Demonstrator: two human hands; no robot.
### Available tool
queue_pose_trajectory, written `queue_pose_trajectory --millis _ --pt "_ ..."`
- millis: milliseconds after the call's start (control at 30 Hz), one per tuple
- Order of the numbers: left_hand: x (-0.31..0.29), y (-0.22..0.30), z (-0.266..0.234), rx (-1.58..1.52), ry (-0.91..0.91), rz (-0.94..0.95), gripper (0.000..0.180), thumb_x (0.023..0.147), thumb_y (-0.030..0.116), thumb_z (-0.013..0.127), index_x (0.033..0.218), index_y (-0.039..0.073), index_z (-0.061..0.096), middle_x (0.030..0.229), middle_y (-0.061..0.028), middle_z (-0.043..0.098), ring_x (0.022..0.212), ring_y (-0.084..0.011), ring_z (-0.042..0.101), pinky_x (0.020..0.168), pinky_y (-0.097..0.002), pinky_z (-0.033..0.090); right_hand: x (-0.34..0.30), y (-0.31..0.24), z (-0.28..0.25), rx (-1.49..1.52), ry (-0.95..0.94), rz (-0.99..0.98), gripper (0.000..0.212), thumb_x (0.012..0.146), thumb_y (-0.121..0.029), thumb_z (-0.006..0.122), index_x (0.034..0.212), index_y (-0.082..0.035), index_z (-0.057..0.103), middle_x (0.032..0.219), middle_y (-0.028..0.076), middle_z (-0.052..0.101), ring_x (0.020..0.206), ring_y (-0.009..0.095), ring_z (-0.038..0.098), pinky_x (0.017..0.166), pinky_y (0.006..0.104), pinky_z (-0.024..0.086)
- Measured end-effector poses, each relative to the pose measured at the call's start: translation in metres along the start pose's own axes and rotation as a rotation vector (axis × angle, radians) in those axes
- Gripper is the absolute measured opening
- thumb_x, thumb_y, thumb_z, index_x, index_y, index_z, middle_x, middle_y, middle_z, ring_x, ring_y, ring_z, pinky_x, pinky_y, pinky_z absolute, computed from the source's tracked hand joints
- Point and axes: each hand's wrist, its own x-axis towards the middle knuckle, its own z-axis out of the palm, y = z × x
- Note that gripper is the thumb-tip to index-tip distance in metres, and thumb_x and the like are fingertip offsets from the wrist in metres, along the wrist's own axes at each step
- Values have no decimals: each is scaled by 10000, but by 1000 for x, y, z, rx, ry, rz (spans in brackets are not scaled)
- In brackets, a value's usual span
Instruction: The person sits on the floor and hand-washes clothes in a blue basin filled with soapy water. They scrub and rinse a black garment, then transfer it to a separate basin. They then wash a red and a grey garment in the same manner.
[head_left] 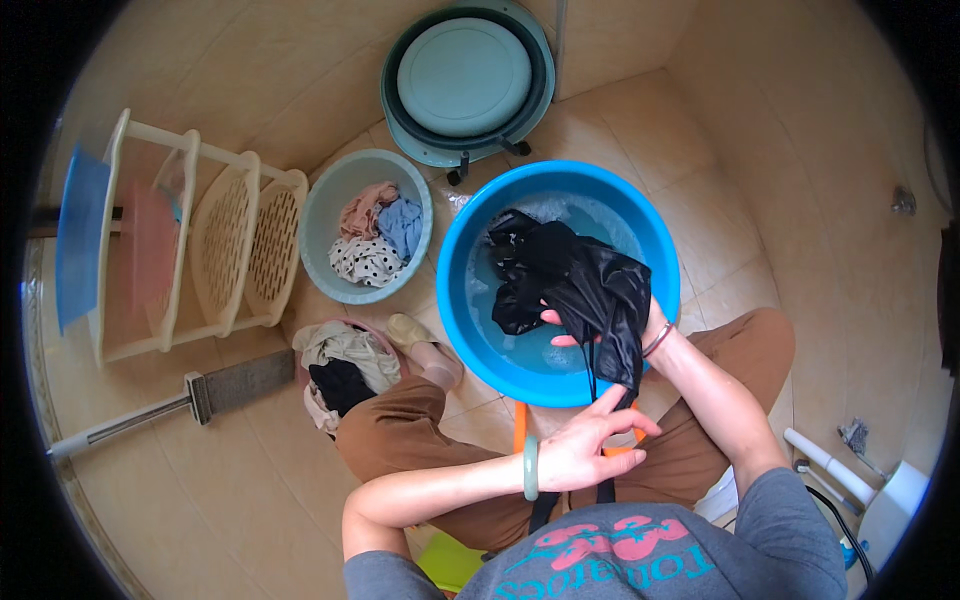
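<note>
A wet, shiny black garment [605, 290] lies partly in soapy water in a large blue tub [455, 335] between my knees. My right hand [652, 322], with a thin bracelet at the wrist, holds the garment up at the tub's near right side. The cloth drapes over that hand, and a few fingertips show past its left edge. Just outside the near rim is my left hand [590, 445], a pale green bangle on its wrist. Its fingers are spread, the foremost at the garment's lower end; whether it presses the cloth I cannot tell.
Left of the tub stands a pale basin [318, 265] of pink, blue and dotted clothes. Nearer sits a pink basin [300, 370] with white and black clothes. A flat mop [245, 385], a cream shelf rack [185, 240] and a folded green basin [465, 80] stand around.
</note>
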Motion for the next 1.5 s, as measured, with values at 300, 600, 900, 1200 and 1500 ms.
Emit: queue_pose_trajectory --millis 300,600,900,1200,1500 --pt "23 -79 -33 -517 322 -214 387 893 327 618 1210 108 582 1177 -53 626 1043 -183 599 963 -370 436 -15 -22 -44 -889 591 -23 288 758 -78 614 961 123 580 811 157 649 736 220 643 654 330 537" --pt "77 -100 -93 -1309 312 -255 746 880 657 459 1248 14 541 1147 -158 617 1006 -300 604 897 -411 507 -31 47 28 -1741 27 -581 319 710 -10 538 1025 40 547 893 218 546 805 409 566 711 430 478" --pt "76 -138 -112 -1248 951 -280 387 858 252 526 1135 -16 562 1087 -190 646 1000 -303 628 938 -457 488 -34 8 23 -966 436 -395 413 758 61 461 1159 -20 518 891 103 627 676 147 640 620 303 539" --pt "85 -136 -83 -1056 948 -199 521 915 504 541 1138 38 604 1018 -78 643 853 -173 608 757 -310 507 15 53 8 -2112 290 -1117 109 860 -233 625 811 -144 587 751 77 513 585 249 610 483 346 499" --pt "91 -117 -71 -795 1197 -396 223 896 251 586 954 40 628 844 -42 623 730 -136 573 686 -283 481 32 40 -13 -2071 627 -865 168 909 -224 529 850 -69 554 718 143 612 605 331 629 508 431 511"
